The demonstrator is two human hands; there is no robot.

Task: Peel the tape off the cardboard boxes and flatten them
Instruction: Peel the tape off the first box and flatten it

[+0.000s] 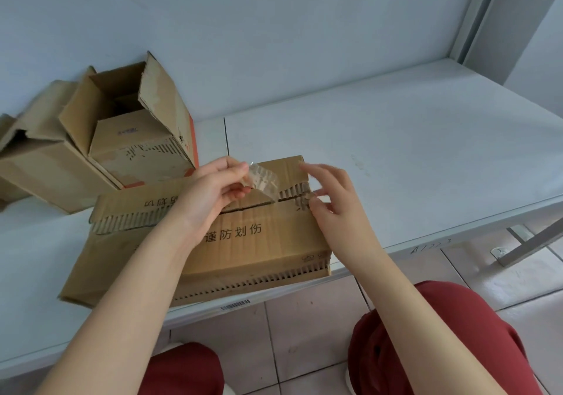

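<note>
Head view: tape lifted from a closed carton, two hands at the seam

Left hand [217, 186]: thumb and fingers pinch the free end of a clear tape strip [264, 181]; the strip rises from the top seam of the front box [249, 242], wrinkled, its lower end still stuck at the seam.

Right hand [327, 195]: fingers loosely spread and blurred, gripping nothing; fingertips sit at the torn corrugated edge near the right end of the same seam; whether they touch the cardboard cannot be told.

Front box: brown cardboard, lying flat on the white table [396, 151] at its near edge; top flaps closed, a dark gap along the seam; printed characters on both flaps; outer paper torn away in bands, bare corrugation showing; contents hidden.

Open box [134, 139]: behind and to the left, by the wall, upright, flaps raised; orange band on its right side; interior dark, contents not discernible.

Second open box [39, 157]: touching the open box on its left, flaps splayed; inside hidden.

Barcode label [235, 304]: on the table's front edge, below the front box.

Red trousers [441, 333] and tiled floor [304, 333]: below the table edge.
</note>
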